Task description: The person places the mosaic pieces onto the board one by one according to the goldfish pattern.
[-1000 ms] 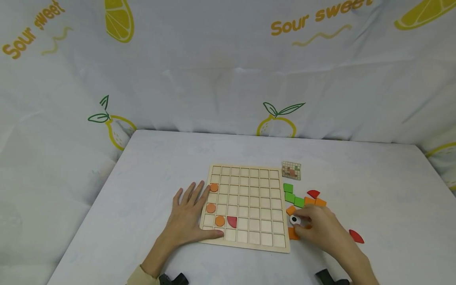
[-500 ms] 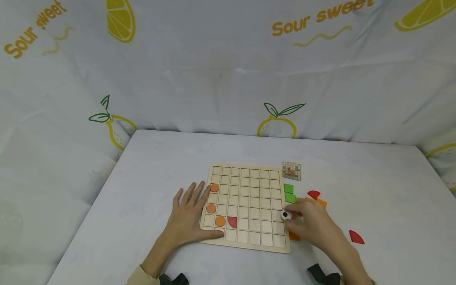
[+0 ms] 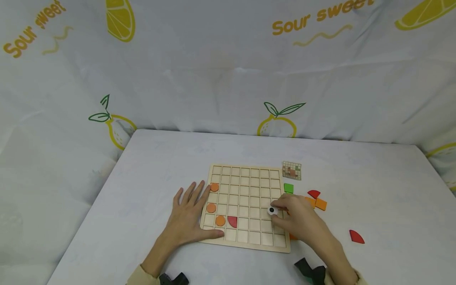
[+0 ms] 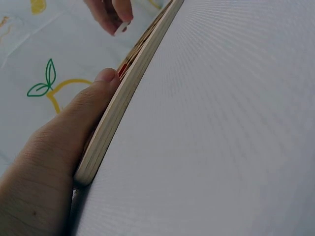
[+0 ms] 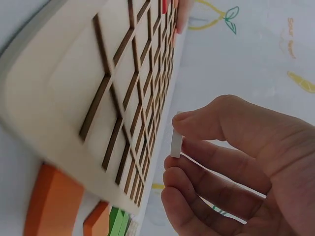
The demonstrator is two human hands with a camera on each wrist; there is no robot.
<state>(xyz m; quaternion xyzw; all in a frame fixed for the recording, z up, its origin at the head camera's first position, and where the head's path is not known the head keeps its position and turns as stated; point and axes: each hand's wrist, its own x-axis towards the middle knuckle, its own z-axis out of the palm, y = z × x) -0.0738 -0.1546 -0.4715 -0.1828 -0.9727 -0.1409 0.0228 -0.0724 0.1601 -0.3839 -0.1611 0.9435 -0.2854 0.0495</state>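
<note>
Grid board (image 3: 254,213) cells: three orange discs (image 3: 220,221), one red wedge (image 3: 232,222).
Left hand (image 3: 187,221) spread against board; right hand (image 3: 303,215) pinches white disc (image 3: 272,211).

white table (image 3: 374,178) | creased backdrop (image 3: 199,87) behind it | orange "Sour sweet" lettering (image 3: 290,27) | printed yellow lemon slices (image 3: 120,19)
</note>
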